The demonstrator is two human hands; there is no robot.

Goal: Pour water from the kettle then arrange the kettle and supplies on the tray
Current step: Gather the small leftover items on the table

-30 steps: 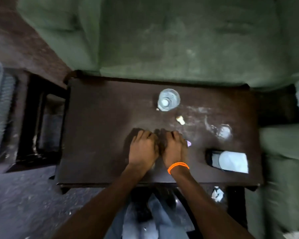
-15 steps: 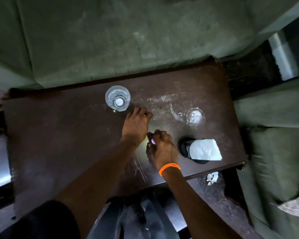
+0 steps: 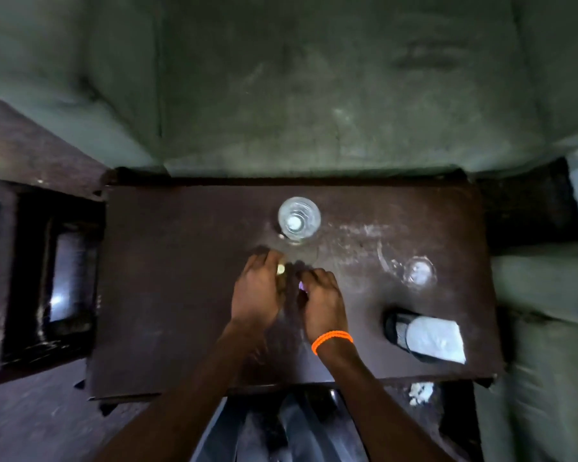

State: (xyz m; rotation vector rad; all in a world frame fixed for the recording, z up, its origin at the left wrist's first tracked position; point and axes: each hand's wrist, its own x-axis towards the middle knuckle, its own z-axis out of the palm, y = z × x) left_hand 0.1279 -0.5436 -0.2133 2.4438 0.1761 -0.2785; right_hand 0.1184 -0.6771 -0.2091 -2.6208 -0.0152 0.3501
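Note:
No kettle or tray is in view. A clear drinking glass (image 3: 299, 219) stands upright at the back middle of the dark brown table (image 3: 181, 295). Just in front of it, my left hand (image 3: 257, 295) pinches a small pale yellowish object (image 3: 281, 269) at its fingertips. Close beside it on the right, my right hand (image 3: 322, 301), with an orange band on the wrist, has its fingers closed on a small purple object (image 3: 302, 286). Both hands hover low over the table's middle.
A second clear glass piece (image 3: 418, 271) sits at the right on a smeared patch. A black mesh holder with white tissue (image 3: 426, 335) lies near the front right corner. A green sofa (image 3: 314, 95) borders the far side, and a dark side table (image 3: 47, 278) stands to the left.
The pale object lay on the table near the glass; my left hand reached forward, took it and drew back beside my right hand. The view swung right and back.

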